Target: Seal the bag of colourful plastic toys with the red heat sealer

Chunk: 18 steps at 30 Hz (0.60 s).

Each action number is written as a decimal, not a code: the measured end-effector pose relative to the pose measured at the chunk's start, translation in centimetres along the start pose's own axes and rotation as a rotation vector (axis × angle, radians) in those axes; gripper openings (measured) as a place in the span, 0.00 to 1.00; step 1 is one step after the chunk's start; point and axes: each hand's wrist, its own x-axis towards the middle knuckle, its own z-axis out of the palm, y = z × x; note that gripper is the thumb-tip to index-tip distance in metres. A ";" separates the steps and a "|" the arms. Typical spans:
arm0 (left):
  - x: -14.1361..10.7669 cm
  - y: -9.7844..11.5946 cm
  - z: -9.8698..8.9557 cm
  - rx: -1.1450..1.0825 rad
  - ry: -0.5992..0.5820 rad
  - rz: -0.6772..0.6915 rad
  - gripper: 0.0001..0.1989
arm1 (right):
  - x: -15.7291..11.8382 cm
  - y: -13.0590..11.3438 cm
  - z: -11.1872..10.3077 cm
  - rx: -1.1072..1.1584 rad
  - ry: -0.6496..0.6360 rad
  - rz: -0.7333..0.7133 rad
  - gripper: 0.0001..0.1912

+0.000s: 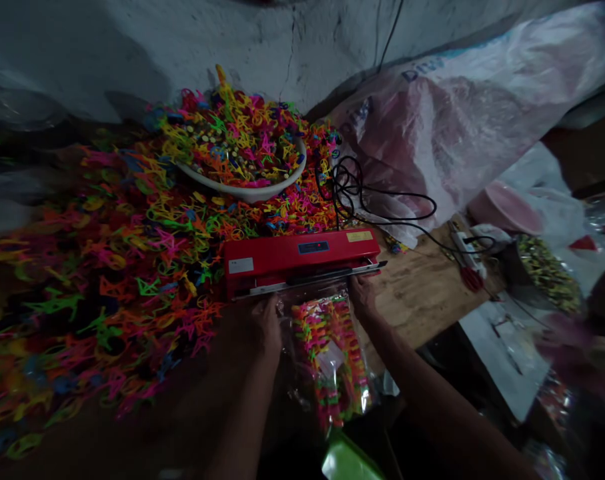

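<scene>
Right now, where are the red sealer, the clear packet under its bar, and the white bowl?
red sealer (302, 257), head view, top of its casing.
clear packet (329, 353), head view, middle of the filled part.
white bowl (247, 189), head view, front rim.

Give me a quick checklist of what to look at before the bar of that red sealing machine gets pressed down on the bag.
1. Bag mouth under the bar: the clear bag of bright plastic pieces reaches up to the red heat sealer - ok.
2. Left hand holds the bag's left top corner - ok.
3. Right hand holds the right top corner - ok.
4. Fingers clear of the sealing bar: both sit right below it - cannot tell.
5. Contents kept below the seal line: pieces lie lower in the bag - ok.
6. Power: black cord runs toward the power strip; whether it is switched on - cannot tell.
</scene>
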 end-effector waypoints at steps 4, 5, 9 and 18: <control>0.0 -0.1 0.0 -0.014 0.032 0.013 0.17 | 0.9 0.0 0.1 0.010 0.021 0.068 0.22; -0.2 -0.1 -0.1 0.004 0.028 0.020 0.18 | 0.8 -0.1 -0.2 0.019 0.014 0.079 0.23; -0.8 -0.3 -1.0 0.136 0.008 0.103 0.19 | -1.0 -0.5 -2.5 0.085 -0.084 0.132 0.24; -0.1 -0.4 -1.8 0.147 0.024 0.195 0.19 | -1.2 -1.4 -1.9 -0.035 -0.216 0.009 0.24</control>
